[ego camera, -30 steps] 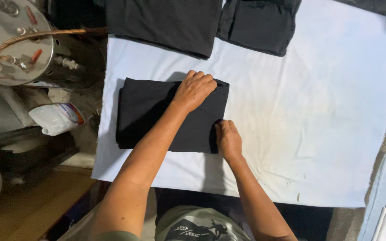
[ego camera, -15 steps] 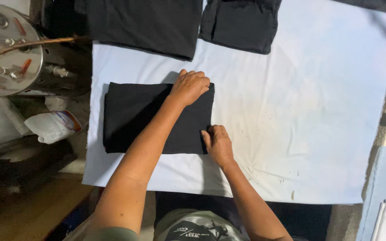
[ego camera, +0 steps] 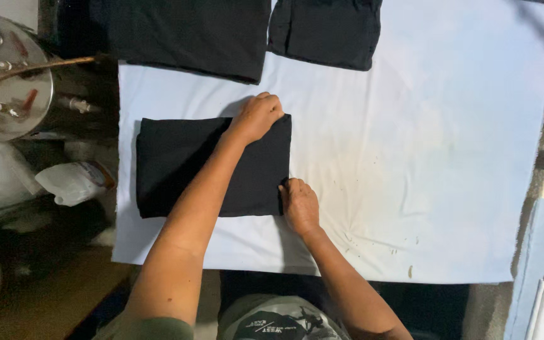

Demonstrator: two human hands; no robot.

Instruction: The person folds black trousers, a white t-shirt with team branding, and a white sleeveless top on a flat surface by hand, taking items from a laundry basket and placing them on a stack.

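Soft black folded cloth (ego camera: 212, 165), a flat rectangle, near the left edge of the white padded table (ego camera: 423, 157). Left hand (ego camera: 258, 117) curled, gripping its far right corner. Right hand (ego camera: 300, 204) pinching the near right corner. Could slide or wrinkle if tugged unevenly. Smooth cover, faintly stained.

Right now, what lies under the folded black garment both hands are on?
The folded black garment rests on a white stained cloth. What lies beneath that cloth is covered.
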